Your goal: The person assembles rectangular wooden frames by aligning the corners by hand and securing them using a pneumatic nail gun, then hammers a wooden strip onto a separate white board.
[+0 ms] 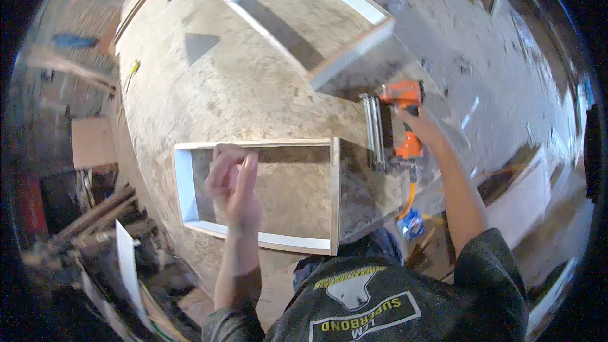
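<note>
My right hand (419, 123) is wrapped round the handle of an orange nail gun (403, 93) with a silver magazine, at the right of the worktable. An orange air hose (411, 196) runs from the bottom of its handle. My left hand (234, 180) is raised over a rectangular wooden frame (335, 196) with white inner faces, lying right in front of me. Its fingers are curled in and somewhat blurred; whether anything small is between them is hidden. Farther off lies a second frame of the same kind (351, 54), turned at an angle.
The worn worktable (253, 101) spreads out under both frames. A yellow tape measure (135, 66) lies near its left edge. Wood offcuts (95, 215) are piled on the floor at left. A blue packet (411, 225) is beside the hose, with pale boards (525, 196) at right.
</note>
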`<state>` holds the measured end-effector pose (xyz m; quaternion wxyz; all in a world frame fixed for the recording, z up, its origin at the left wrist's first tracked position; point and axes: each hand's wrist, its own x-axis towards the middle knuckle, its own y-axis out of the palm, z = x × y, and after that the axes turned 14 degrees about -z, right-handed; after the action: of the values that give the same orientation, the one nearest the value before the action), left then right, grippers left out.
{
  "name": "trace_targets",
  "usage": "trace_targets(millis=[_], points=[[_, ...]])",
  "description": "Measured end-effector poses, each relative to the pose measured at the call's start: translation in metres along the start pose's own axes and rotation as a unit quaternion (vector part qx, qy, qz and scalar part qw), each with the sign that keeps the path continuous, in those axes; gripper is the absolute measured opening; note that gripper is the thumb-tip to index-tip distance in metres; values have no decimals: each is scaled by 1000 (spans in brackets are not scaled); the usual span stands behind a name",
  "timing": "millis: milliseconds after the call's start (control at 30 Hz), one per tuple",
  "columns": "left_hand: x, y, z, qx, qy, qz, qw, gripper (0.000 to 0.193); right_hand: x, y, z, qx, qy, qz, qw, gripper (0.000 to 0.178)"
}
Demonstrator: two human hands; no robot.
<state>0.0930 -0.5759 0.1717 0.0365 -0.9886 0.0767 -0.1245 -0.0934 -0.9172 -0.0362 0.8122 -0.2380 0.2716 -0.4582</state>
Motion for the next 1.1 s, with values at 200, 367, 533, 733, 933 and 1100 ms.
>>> trace_targets(millis=[200, 367, 533, 733, 933, 1100], points=[[-57, -61, -204, -319, -186, -161, 915, 20, -28, -17, -29, -150, -227, -116, 955, 54], [-107, -147, -271, -445, -252, -23, 859, 68, -87, -11, -23, -214, -229, -92, 945, 55], [-168, -222, -240, -474, -208, 100, 850, 68, -121, -17, -46, -36, -266, -82, 960, 52], [-256, -336, -196, -449, -123, 188, 865, 68, -252, -4, 20, -176, -290, -148, 929, 45], [-331, -433, -176, -450, -79, 195, 868, 68, -335, 46, -12, -145, -378, -106, 908, 48], [-377, -507, -177, -426, -26, 127, 895, 68, -424, 109, 93, -122, -393, -31, 911, 46]])
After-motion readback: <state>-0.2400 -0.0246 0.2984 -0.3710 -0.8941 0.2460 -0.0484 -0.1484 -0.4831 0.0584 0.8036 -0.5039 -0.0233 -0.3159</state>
